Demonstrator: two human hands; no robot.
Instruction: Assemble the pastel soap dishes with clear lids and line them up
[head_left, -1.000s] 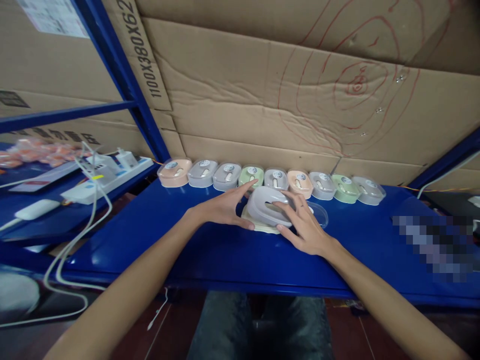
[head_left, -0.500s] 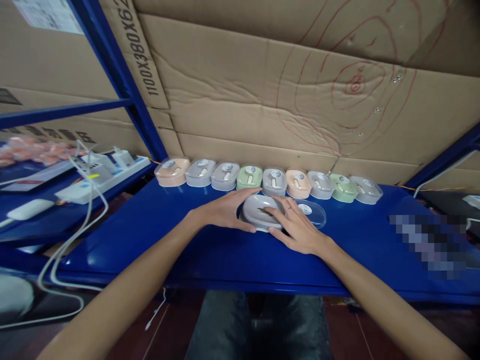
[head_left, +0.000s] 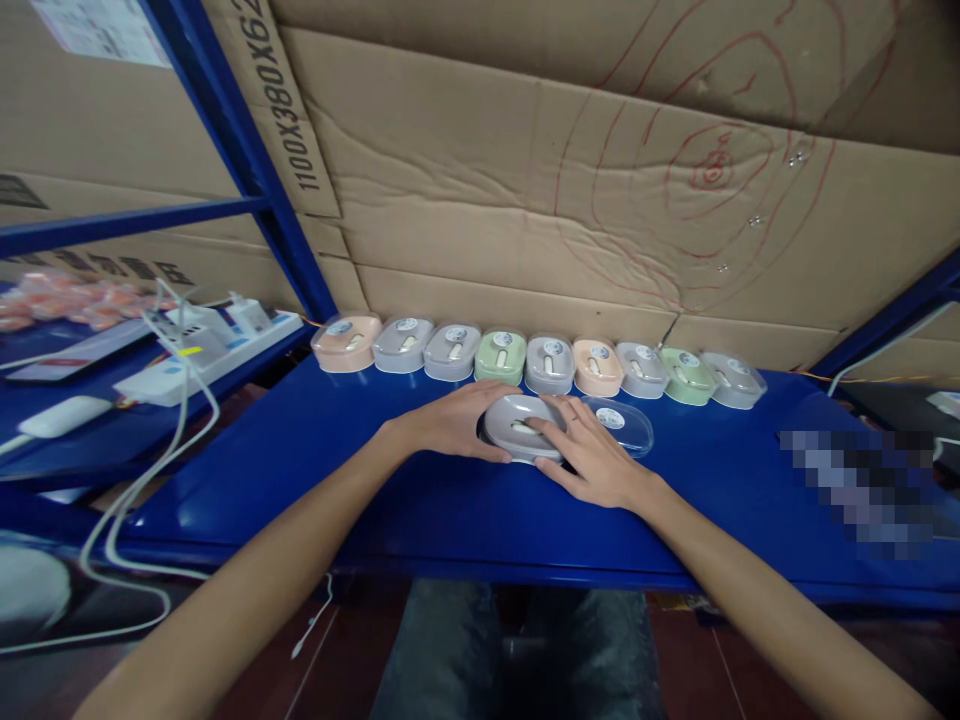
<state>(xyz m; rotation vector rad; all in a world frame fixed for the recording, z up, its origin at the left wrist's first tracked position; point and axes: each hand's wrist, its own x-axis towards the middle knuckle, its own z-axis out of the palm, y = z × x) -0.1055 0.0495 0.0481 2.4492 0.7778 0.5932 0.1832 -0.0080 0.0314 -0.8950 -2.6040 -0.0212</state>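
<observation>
Here, grey mouse [head_left: 517, 428]: flat on the blue shelf [head_left: 375, 480], between both hands.
Left hand [head_left: 450, 425]: fingers curved round its left end.
Right hand [head_left: 592, 455]: fingers spread over its right top.
Clear lid [head_left: 622, 428]: just right.
Mouse row [head_left: 536, 362]: far.

Both forearms are bare, no sleeves showing. The left hand [head_left: 454, 425] wears nothing; the right hand [head_left: 596, 455] has a thin ring on one finger. Grey-blue trousers [head_left: 517, 650] cover the legs.
</observation>
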